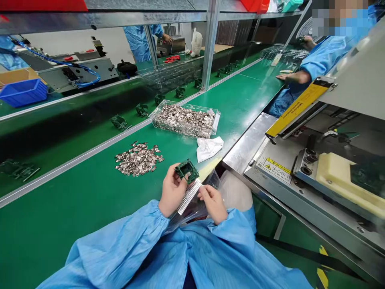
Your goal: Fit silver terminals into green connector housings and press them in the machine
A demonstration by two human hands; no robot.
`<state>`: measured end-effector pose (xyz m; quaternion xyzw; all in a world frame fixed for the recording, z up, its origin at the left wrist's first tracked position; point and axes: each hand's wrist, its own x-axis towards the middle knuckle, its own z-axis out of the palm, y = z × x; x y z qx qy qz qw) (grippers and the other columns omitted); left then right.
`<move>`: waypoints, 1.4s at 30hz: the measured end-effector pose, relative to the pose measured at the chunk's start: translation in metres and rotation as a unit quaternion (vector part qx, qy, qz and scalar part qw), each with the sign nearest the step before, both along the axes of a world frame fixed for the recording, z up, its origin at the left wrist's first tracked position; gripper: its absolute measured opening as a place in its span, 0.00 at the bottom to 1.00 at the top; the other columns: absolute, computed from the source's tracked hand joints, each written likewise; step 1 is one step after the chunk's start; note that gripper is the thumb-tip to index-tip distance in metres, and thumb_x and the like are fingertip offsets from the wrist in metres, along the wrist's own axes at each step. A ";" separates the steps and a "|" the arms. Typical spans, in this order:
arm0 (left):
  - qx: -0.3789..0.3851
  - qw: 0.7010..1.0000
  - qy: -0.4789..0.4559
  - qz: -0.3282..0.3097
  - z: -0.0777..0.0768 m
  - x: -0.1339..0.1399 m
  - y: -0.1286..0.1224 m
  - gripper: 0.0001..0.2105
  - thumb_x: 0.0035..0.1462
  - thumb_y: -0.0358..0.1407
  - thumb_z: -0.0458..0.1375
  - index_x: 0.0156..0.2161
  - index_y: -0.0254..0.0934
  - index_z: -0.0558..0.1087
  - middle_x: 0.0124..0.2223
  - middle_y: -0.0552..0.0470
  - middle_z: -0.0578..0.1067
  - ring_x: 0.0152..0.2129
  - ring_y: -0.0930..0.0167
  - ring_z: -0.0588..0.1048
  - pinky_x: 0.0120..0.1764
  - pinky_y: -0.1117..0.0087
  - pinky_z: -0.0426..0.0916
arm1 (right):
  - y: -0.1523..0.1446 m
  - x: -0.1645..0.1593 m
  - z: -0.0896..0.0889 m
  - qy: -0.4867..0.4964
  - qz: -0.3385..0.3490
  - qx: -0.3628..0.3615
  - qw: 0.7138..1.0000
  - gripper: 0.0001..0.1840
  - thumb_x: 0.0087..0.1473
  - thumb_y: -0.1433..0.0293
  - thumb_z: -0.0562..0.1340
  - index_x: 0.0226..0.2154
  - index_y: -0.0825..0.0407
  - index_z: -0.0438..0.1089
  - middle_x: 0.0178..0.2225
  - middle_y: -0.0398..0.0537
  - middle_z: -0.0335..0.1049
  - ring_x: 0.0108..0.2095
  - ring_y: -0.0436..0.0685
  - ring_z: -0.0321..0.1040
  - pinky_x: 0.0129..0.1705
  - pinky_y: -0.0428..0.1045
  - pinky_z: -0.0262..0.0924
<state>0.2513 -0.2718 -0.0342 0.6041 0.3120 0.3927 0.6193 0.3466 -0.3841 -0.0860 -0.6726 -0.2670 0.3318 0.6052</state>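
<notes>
My left hand (173,192) is closed around a dark green plastic frame-like part (187,170) with a square opening, held above the bench edge. Just below that part is a silvery strip of small rectangular pieces (189,196). Thumb and fingers of my right hand (213,202) pinch the strip's upper right corner. Whether the left fingers also touch the strip is hidden. Ahead of my left hand, a loose pile of small metal pieces (138,159) lies on the green bench (99,208). Beyond my hands is a crumpled white cloth (209,148).
A clear tray (215,124) full of small metal pieces stands farther ahead. Several green parts (119,122) sit along the strip beyond the metal rail (102,154). At right is a machine (303,168) with a warning label. A co-worker's arm (319,64) rests at the far right.
</notes>
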 end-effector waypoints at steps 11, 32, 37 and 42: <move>0.023 1.000 0.007 0.020 -0.019 0.010 -0.004 0.15 0.56 0.36 0.59 0.49 0.37 0.66 0.40 0.48 0.77 0.35 0.70 0.76 0.39 0.71 0.71 | 0.010 -0.006 -0.030 -0.132 -0.048 0.085 0.986 0.28 0.59 0.49 0.54 0.18 0.52 0.62 0.19 0.42 0.58 0.21 0.52 0.57 0.24 0.46 0.53; -0.028 0.998 -0.033 0.050 -0.022 0.011 -0.003 0.20 0.55 0.38 0.61 0.52 0.38 0.66 0.36 0.50 0.74 0.30 0.72 0.74 0.30 0.75 0.72 | -0.011 0.027 -0.036 -0.287 0.200 -0.154 0.924 0.22 0.51 0.55 0.59 0.15 0.50 0.69 0.15 0.47 0.69 0.20 0.59 0.68 0.23 0.49 0.53; 0.001 0.998 -0.040 0.045 -0.017 0.002 -0.006 0.19 0.56 0.37 0.60 0.52 0.38 0.66 0.38 0.50 0.73 0.31 0.73 0.73 0.33 0.74 0.71 | -0.020 0.035 0.042 -0.235 0.119 -0.036 0.964 0.15 0.58 0.59 0.59 0.36 0.49 0.77 0.31 0.48 0.77 0.28 0.57 0.73 0.32 0.50 0.65; 0.039 0.999 -0.023 0.002 -0.017 -0.005 -0.009 0.16 0.60 0.36 0.56 0.53 0.39 0.65 0.36 0.51 0.72 0.30 0.73 0.72 0.34 0.74 0.70 | 0.000 0.029 0.072 -0.263 0.061 0.103 0.957 0.06 0.58 0.70 0.62 0.36 0.47 0.76 0.33 0.46 0.71 0.34 0.55 0.69 0.37 0.50 0.65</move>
